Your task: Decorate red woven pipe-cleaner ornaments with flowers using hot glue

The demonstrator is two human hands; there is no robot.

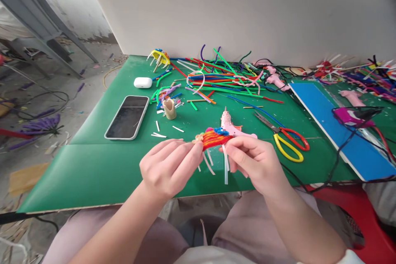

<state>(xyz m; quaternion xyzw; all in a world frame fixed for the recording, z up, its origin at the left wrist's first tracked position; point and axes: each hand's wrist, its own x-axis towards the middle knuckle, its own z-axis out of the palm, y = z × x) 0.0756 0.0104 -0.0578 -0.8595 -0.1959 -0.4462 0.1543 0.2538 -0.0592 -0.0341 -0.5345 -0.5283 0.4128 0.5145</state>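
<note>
Just above the table's near edge, a small red and orange striped pipe-cleaner craft piece is held between my hands. Blue, pink and pale decorations sit along its top, and several thin white strips hang below it. Its left end is pinched by my left hand. My right hand grips the right end, fingers curled close to a hanging white strip. Right behind the piece lies a pink glue gun, partly hidden. Scissors with red and yellow handles rest open to the right.
A phone, a white earbud case and a beige notched tube stand left. Behind are piled pipe cleaners and a yellow craft piece. To the right are a blue board, a magenta glue gun and black cables.
</note>
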